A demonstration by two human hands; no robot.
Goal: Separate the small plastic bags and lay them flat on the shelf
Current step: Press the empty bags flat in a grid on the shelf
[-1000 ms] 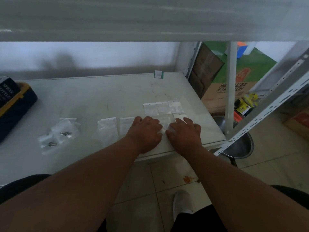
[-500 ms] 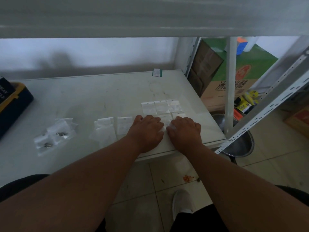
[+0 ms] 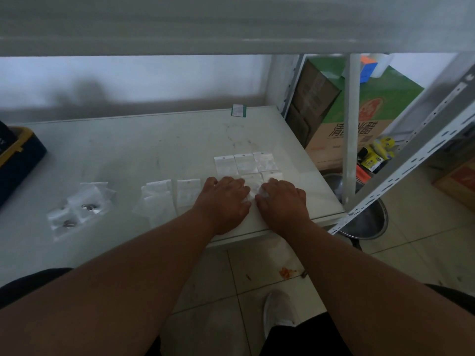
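Several small clear plastic bags lie on the white shelf (image 3: 128, 150). Three flat bags (image 3: 245, 164) form a row at the right, and two more bags (image 3: 271, 174) lie just in front of them. My left hand (image 3: 223, 199) and my right hand (image 3: 282, 201) lie knuckles up, side by side near the front edge. Their curled fingers meet on one small bag (image 3: 253, 187) and hide most of it. Another flat bag (image 3: 188, 191) lies left of my left hand, beside a loose stack of bags (image 3: 156, 201). Further left are bags holding metal parts (image 3: 82, 206).
A black and yellow box (image 3: 18, 160) sits at the shelf's left edge, and a small green tag (image 3: 239, 110) at the back. An upper shelf board (image 3: 231, 21) hangs overhead. At the right are a white post (image 3: 350, 124), a cardboard box (image 3: 359, 119) and a metal pan (image 3: 367, 222).
Both hands stay together on the same bag near the front edge, with only slight finger movement. The view has shifted a little.
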